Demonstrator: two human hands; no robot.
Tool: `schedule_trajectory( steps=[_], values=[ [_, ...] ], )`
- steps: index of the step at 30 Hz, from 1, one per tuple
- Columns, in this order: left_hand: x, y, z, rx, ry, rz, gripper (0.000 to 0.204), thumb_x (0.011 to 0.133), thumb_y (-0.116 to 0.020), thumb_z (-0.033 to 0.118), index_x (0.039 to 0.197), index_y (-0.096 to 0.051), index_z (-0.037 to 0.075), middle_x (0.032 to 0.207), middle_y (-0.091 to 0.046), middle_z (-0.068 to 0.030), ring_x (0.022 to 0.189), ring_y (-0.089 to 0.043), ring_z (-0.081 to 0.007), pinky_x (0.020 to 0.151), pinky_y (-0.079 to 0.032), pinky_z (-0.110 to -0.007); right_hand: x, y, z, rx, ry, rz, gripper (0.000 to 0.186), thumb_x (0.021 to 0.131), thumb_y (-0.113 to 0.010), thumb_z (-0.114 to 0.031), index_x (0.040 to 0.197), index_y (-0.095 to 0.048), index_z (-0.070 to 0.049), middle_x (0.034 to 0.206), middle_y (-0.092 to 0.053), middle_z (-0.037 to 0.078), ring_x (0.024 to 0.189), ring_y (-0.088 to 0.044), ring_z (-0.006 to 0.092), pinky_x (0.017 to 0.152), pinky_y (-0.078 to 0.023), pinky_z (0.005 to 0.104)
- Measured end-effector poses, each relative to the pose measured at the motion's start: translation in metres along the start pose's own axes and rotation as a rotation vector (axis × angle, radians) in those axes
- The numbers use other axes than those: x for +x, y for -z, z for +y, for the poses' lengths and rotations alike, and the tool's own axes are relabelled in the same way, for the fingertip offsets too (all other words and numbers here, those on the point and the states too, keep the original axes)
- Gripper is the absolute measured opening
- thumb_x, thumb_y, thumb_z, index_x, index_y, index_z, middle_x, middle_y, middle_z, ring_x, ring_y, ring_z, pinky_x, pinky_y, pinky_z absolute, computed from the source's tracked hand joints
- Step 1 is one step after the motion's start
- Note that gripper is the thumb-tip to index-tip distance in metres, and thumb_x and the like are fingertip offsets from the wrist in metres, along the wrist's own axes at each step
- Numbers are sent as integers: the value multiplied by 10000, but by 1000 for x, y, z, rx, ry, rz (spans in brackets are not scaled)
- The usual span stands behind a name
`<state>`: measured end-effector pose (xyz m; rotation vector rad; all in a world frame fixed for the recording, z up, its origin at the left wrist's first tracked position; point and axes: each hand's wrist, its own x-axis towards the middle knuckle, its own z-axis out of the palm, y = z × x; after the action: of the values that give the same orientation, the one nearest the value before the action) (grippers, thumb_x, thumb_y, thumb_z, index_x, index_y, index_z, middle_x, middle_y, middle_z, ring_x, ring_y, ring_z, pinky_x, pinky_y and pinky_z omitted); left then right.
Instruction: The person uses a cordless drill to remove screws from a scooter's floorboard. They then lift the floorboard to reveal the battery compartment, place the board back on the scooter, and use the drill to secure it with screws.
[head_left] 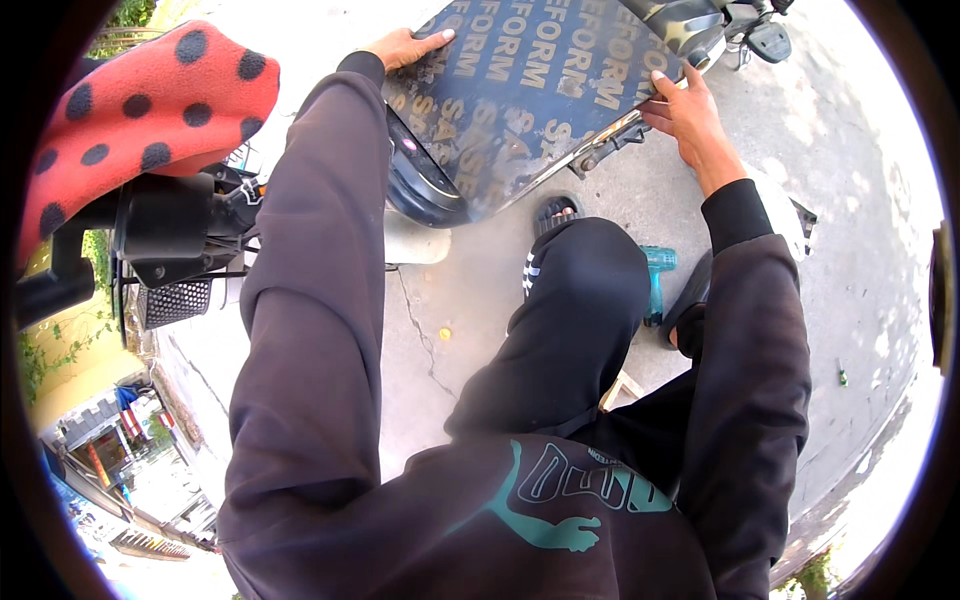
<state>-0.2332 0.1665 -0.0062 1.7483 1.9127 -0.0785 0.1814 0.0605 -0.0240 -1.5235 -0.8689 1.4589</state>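
Note:
A dark flat panel [520, 100] with repeated pale lettering lies across the top middle, over the black plastic body [425, 185] of what looks like a scooter. At its upper left edge is my left hand [402, 48], the thumb on top and the other fingers mostly hidden. My right hand [695, 120] closes on the panel's right edge, thumb and fingers pressed to it. Whether the panel is fixed or loose, I cannot tell. Below it, between my feet, a teal power drill [657, 283] is on the concrete.
Close by on the left are a red cloth with black spots [150, 115] and a black mesh basket [174, 303]. Dark vehicle parts [690, 30] stand at the upper right. A small yellow round thing [445, 333] lies on the cracked concrete ground [425, 300].

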Motion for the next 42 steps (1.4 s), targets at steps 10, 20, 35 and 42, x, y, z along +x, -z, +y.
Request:
schedule_trajectory(
  steps=[10,20,35,42],
  values=[
    [-6,1,-6,113,-35,-32,1179,781,-547,912,1457,-489,-52,1383,-591,-297,1294,-593,-403,1112,-445,-474,-6,1,-1,-92,16,27,636,1016,-613,-135,1566,-314,-20,1064,-707,141,869,-730,197,736,-630,333],
    [-15,11,-2,-23,73,-125,1026,883,-594,778,1418,-490,-92,1317,-617,-268,1236,-595,-332,1067,-430,-439,5,-11,17,-137,70,143,628,980,-639,-209,1518,-383,-11,1060,-718,200,840,-735,257,717,-586,383],
    [-14,23,6,28,21,-142,952,923,-592,715,1450,-457,-66,1369,-595,-254,1277,-570,-318,1100,-399,-403,29,-6,50,-195,166,163,655,1019,-586,-164,1590,-276,-75,1077,-664,108,790,-674,155,672,-572,314],
    [-16,11,12,-134,-56,-164,976,932,-668,621,1575,-325,-27,1518,-478,-244,1397,-469,-323,1161,-350,-404,10,15,21,94,21,-72,604,1046,-582,-198,1575,-309,-97,1114,-656,92,895,-684,163,802,-576,315]
  ],
)
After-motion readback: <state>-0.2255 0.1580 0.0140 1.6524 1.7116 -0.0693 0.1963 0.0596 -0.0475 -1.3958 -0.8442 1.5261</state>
